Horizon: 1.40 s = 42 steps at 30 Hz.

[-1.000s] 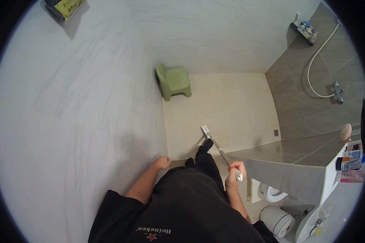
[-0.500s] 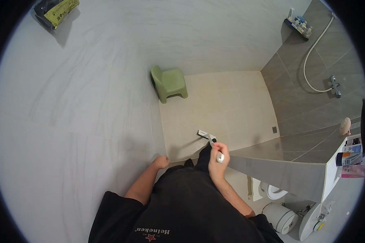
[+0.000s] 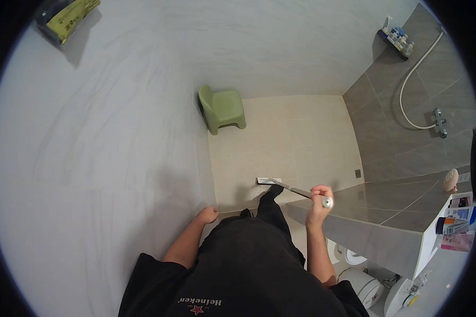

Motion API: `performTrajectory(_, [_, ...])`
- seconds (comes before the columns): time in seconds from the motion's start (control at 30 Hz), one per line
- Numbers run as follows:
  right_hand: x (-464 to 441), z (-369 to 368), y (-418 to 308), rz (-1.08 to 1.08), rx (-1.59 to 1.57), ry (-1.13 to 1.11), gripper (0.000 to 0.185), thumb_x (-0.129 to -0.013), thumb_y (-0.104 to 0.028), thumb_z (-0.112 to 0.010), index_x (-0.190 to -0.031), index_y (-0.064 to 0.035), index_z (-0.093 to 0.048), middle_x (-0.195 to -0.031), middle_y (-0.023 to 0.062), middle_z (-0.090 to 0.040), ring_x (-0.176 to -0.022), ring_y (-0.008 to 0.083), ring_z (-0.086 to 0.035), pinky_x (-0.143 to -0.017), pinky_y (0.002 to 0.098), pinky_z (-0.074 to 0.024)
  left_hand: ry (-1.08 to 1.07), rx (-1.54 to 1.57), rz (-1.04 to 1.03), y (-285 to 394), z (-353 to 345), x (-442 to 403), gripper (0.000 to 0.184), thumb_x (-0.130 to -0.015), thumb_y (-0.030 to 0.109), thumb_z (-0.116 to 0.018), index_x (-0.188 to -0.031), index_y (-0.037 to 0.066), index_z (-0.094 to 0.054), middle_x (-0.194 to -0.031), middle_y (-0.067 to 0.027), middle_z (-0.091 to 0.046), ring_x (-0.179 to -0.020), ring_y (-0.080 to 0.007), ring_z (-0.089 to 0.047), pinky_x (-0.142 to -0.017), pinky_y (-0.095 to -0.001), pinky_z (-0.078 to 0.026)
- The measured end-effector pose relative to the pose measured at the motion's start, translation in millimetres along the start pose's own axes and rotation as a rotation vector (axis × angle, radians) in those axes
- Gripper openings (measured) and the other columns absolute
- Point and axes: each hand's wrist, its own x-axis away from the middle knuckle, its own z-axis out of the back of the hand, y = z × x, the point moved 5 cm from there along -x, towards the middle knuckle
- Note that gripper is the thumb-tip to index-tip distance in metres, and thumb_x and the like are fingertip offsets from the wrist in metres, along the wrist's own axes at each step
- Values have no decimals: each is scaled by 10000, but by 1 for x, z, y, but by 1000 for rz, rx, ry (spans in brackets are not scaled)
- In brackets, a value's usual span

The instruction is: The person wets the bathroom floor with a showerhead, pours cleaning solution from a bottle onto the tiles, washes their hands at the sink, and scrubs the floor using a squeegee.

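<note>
My right hand (image 3: pixel 318 206) is wrapped around the upper end of a long-handled floor brush (image 3: pixel 299 191). Its metal pole slants down and left to a narrow white head with a dark edge, which lies on the beige tiled floor (image 3: pixel 301 137). The head rests just ahead of my dark-clad foot (image 3: pixel 272 193). Wet-looking specks show on the tiles below the head. Curled into a fist beside the pale wall, my left hand (image 3: pixel 209 214) shows nothing in it.
A green plastic stool (image 3: pixel 227 108) stands against the left wall. Right of me runs a low partition (image 3: pixel 365 232) with bottles (image 3: pixel 455 226) on a ledge. A shower hose (image 3: pixel 404 95), mixer tap (image 3: pixel 440 123), corner shelf (image 3: pixel 396 41) and floor drain (image 3: pixel 358 173) are farther off.
My right hand has swung right with the top of the pole, so the pole leans more. The brush head has turned level and shifted slightly nearer. My left hand stays about where it was.
</note>
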Motion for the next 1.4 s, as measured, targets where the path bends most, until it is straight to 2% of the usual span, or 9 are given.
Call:
performTrajectory(0.2, [-50, 1, -36, 167, -188, 82, 69, -755, 29, -476, -792, -29, -486, -590, 26, -459, -507, 81, -383, -592, 275, -438, -15, 9, -40, -10, 0, -24, 440, -843, 357, -575, -1073, -4, -676, -1089, -224, -661, -1034, -368, -631, -904, -434, -492])
performTrajectory(0.43, [-119, -8, -57, 224, -380, -69, 47, -763, 6, -488, -801, -20, -480, -566, 21, -453, -446, 86, -353, -482, 273, -371, -70, 118, 42, 8, 40, -88, 447, -843, 353, -574, -1085, -9, -675, -1084, -211, -672, -1030, -364, -636, -914, -417, -495])
performTrajectory(0.7, [-204, -34, -40, 208, -298, -93, 44, -756, 15, -477, -794, -5, -485, -568, 34, -467, -461, 88, -384, -478, 269, -390, -7, 79, -30, 83, 119, -163, 411, -857, 309, -585, -1101, -12, -664, -1064, -212, -682, -1004, -352, -653, -890, -413, -503])
performTrajectory(0.83, [-229, -24, -35, 136, -137, -88, 97, -826, -110, -551, -804, -37, -491, -530, -2, -412, -447, 92, -358, -540, 309, -420, 5, 202, -23, 102, 134, -189, 395, -856, 294, -597, -1090, -16, -668, -1051, -211, -686, -1004, -329, -658, -895, -393, -501])
performTrajectory(0.93, [-252, -10, -27, 147, -128, 59, 38, -782, -3, -491, -797, -1, -525, -655, 53, -530, -527, 100, -459, -575, 276, -444, -57, 164, -28, 120, 160, -222, 403, -849, 294, -604, -1095, -20, -667, -1051, -213, -686, -1005, -325, -659, -903, -390, -497])
performTrajectory(1.1, [-216, 4, -2, -244, 249, 336, 187, -920, -191, -582, -818, -41, -535, -812, 62, -571, -782, 176, -560, -839, 352, -441, -285, -140, -16, 146, 224, -315, 401, -832, 298, -608, -1072, -14, -685, -1057, -215, -683, -1009, -344, -654, -913, -409, -491])
performTrajectory(1.2, [-181, -16, -1, -275, 359, 413, 268, -950, -277, -586, -852, -28, -565, -907, 96, -610, -943, 215, -582, -856, 353, -434, -386, -520, -168, 178, 264, -365, 354, -820, 285, -580, -997, 9, -713, -1044, -219, -677, -997, -379, -644, -894, -439, -494])
performTrajectory(1.37, [-167, -44, -2, -381, 575, 593, 148, -886, -164, -625, -905, -28, -570, -1063, 103, -589, -1061, 212, -544, -934, 344, -408, -280, -574, -359, 303, 333, -431, 339, -817, 262, -548, -983, 10, -702, -1043, -221, -668, -997, -399, -630, -861, -449, -499])
performTrajectory(1.4, [-160, -49, 5, -420, 348, 751, 141, -854, -120, -619, -952, -39, -558, -1062, 104, -583, -1071, 221, -542, -948, 349, -399, -259, -545, -404, 317, 337, -447, 336, -822, 255, -547, -1004, 13, -692, -1046, -220, -666, -1001, -395, -628, -863, -444, -497])
